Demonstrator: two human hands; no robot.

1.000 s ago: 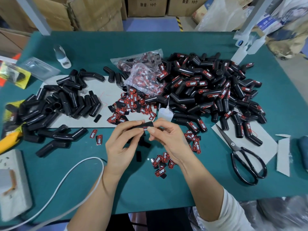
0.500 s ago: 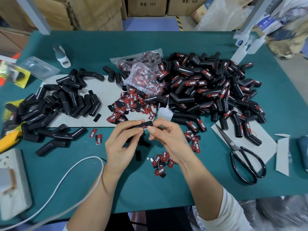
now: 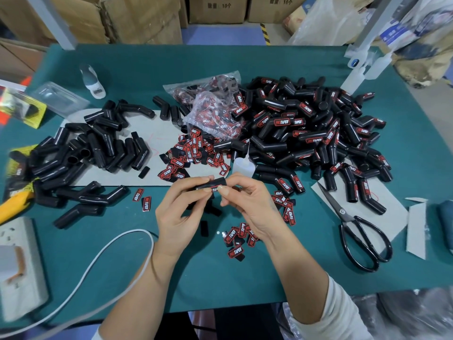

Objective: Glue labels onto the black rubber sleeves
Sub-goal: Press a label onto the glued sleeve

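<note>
A black rubber sleeve (image 3: pixel 212 183) is held over the table's middle by both hands. My left hand (image 3: pixel 180 214) pinches its left part. My right hand (image 3: pixel 248 204) presses thumb and fingers on a red label at its right end. Plain sleeves (image 3: pixel 98 148) lie heaped at the left. Labelled sleeves (image 3: pixel 313 133) are piled at the right. Loose red labels (image 3: pixel 191 155) are scattered beyond my hands, and more labels (image 3: pixel 239 238) lie under my right wrist. A small glue bottle (image 3: pixel 241 165) stands just behind the held sleeve.
Black scissors (image 3: pixel 355 231) lie at the right on grey card. A bag of labels (image 3: pixel 213 111) sits at the centre back. A white cable (image 3: pixel 98 263) and power strip (image 3: pixel 17 261) occupy the near left. A yellow knife (image 3: pixel 12 204) is at the left edge.
My hands have stayed in place; the fingers shifted slightly on the sleeve and label.
</note>
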